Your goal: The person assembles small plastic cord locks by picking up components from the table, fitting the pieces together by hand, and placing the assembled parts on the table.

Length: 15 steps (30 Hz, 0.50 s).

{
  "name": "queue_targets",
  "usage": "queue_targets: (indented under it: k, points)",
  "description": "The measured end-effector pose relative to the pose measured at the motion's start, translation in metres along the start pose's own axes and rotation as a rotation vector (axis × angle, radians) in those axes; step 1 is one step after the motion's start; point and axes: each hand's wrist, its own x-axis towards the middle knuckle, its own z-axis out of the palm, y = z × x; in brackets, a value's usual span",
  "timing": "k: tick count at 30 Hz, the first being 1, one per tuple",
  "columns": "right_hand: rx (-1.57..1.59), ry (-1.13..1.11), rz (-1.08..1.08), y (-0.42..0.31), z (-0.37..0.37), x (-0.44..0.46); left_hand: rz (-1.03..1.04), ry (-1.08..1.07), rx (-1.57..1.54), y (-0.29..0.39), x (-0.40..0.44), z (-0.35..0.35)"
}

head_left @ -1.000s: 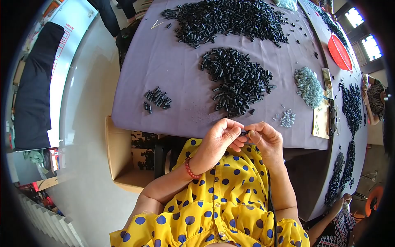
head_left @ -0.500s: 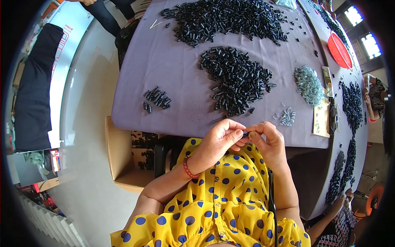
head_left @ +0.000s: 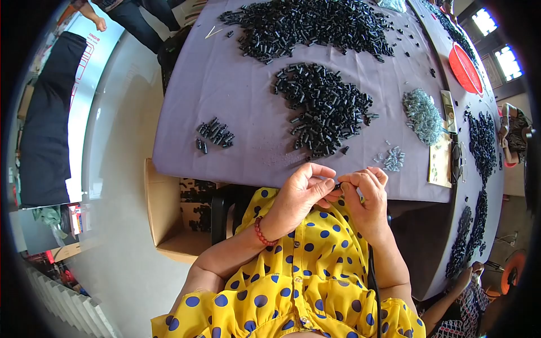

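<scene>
Above my lap, at the table's near edge, both hands meet over a small black tubular piece [head_left: 338, 186], mostly covered by fingertips. My left hand [head_left: 298, 197] pinches its left end, with a red bead bracelet on that wrist. My right hand [head_left: 366, 197] is closed with thumb and index finger on the other end. Just beyond lies a heap of black tubular pieces [head_left: 324, 110]. A small pile of clear pieces [head_left: 394, 159] sits right of my hands, and a larger pile of clear pieces [head_left: 422, 118] lies behind it.
A bigger heap of black pieces [head_left: 315, 25] covers the far table [head_left: 186, 112]. A small black group [head_left: 215, 134] lies left. Eyeglasses [head_left: 458, 160], a red basket [head_left: 466, 69] and other people's arms [head_left: 461, 281] are at right. A cardboard box [head_left: 169, 225] stands below left.
My right hand's fingers have curled and shifted slightly around the black piece; my left hand has barely moved. At upper left, another person has come further into view.
</scene>
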Motion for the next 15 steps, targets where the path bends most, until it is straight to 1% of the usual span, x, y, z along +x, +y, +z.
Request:
queue_targets:
  k: [3,6,9,12,15]
  points:
    - [0.099,-0.045,0.061,0.000,-0.005,0.001,-0.008,-0.031,-0.002,0.001,-0.001,0.000]
    - [0.241,-0.080,0.203,0.002,-0.007,-0.002,-0.008,-0.064,-0.039,0.003,-0.003,0.003]
    - [0.175,-0.084,0.068,0.003,-0.011,0.000,-0.048,-0.082,-0.078,0.005,-0.003,0.002]
    - [0.178,-0.053,0.027,0.001,-0.009,0.000,-0.092,-0.108,-0.112,0.005,-0.002,0.001]
    - [0.219,-0.124,0.043,0.002,-0.013,0.000,-0.086,-0.130,-0.137,0.001,0.000,-0.002]
